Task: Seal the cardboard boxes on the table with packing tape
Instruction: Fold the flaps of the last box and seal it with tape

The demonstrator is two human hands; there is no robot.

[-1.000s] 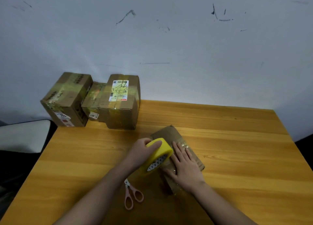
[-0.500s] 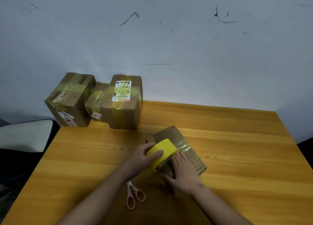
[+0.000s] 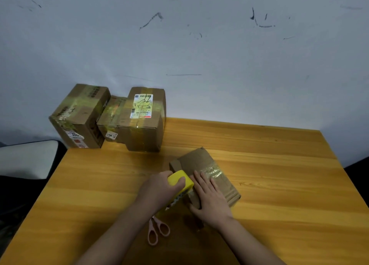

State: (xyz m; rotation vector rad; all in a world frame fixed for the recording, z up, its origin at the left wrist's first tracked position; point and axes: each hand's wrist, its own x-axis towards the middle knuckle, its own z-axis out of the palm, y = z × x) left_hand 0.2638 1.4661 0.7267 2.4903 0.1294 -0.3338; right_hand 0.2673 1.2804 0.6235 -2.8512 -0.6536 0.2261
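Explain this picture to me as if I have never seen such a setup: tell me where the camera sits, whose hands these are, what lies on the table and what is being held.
There is no machine here. A person wears one wide-angle camera on the head, so you look forward and down along their own arms. The left hand grips a yellow roll of packing tape, its fingers curled over the roll. The right hand lies flat, pressing on a small cardboard box that has a shiny strip of clear tape across its top. Pink-handled scissors lie on the wooden table close to the person, between the forearms. At the far left corner, against the wall, three more cardboard boxes stand close together, already taped.
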